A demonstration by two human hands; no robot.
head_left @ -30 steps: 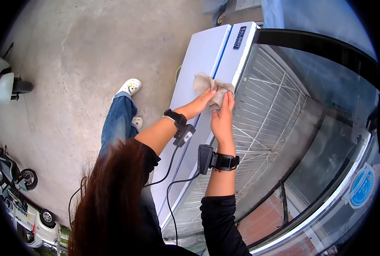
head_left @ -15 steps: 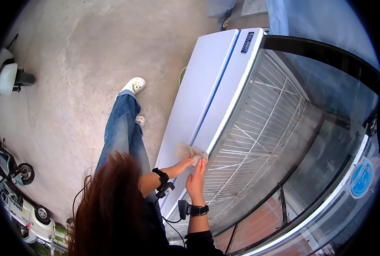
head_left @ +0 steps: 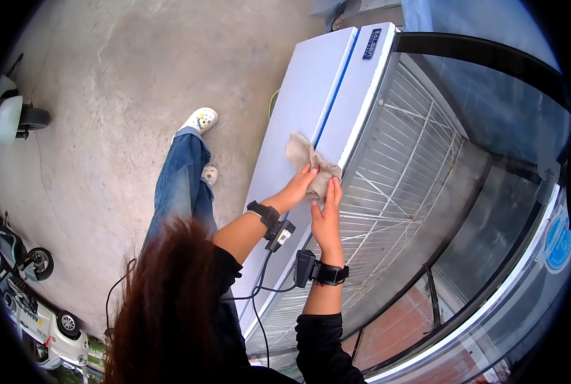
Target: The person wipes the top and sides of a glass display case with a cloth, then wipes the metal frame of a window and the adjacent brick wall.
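Greyish-beige cloth (head_left: 315, 164) lies bunched across the blue stripe (head_left: 336, 93) on the white casing (head_left: 298, 96) of a glass display cooler, about midway along, its right side reaching the edge by the wire rack (head_left: 394, 166). Both of this person's hands are on it, close beside each other. Left hand (head_left: 293, 194) has its fingertips on the near side of the cloth; I can't tell whether they pinch it or only press. Right hand (head_left: 327, 225) is stretched out flat, fingers straight and their tips touching the cloth's near right corner, thumb held away from them. Each wrist wears a black strap with a small boxy device, and dark cables (head_left: 257, 301) trail down from these, crossing below the arms. Long reddish-brown hair (head_left: 170, 301) hangs over the near side. Beyond it I see blue jeans (head_left: 173, 173) and white clogs (head_left: 202, 120) on the concrete floor (head_left: 138, 64). A dark nameplate (head_left: 372, 44) sits at the cooler's far end, a round blue sticker (head_left: 559, 240) shows at far right, and a white car (head_left: 48, 333) stands lower left.
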